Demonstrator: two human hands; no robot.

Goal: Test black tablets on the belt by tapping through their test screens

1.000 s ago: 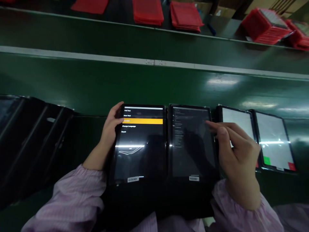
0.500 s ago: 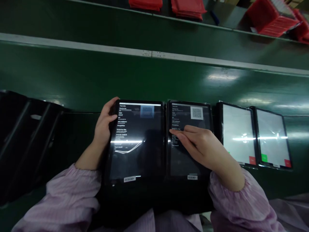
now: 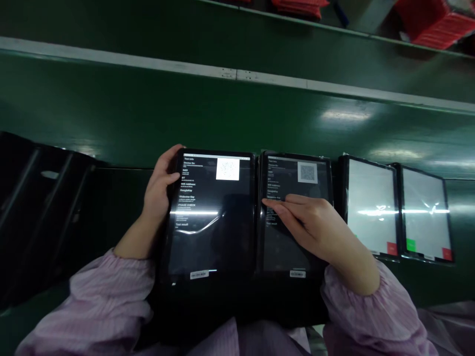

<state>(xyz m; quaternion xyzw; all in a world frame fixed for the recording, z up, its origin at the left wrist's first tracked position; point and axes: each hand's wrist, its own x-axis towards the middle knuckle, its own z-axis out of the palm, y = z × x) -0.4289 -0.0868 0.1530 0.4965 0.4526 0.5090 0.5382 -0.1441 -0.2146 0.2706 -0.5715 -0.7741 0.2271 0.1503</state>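
A tablet (image 3: pixel 215 242) with a dark test-info screen, a bright white code square and a barcode sticker lies in front of me. Its upper left edge is in the grip of my left hand (image 3: pixel 158 190), thumb on the bezel and fingers behind. Beside it on the right is a second tablet (image 3: pixel 282 247), showing a similar but dimmer page. My right hand (image 3: pixel 309 220) hovers over or touches that screen, index finger stretched toward its left edge, the other fingers curled and nothing held. Whether the fingertip makes contact, I cannot tell.
Farther right lie two tablets with white screens, a nearer one (image 3: pixel 373 202) and an outer one (image 3: pixel 425 212). Dark ridged items (image 3: pixel 40 217) stand at left. Beyond the pale rail (image 3: pixel 148 62) are red packs (image 3: pixel 440 24) on the green surface.
The code square on the left tablet has turned from dim blue to bright white. My view has shifted slightly; both hands keep nearly the same pose.
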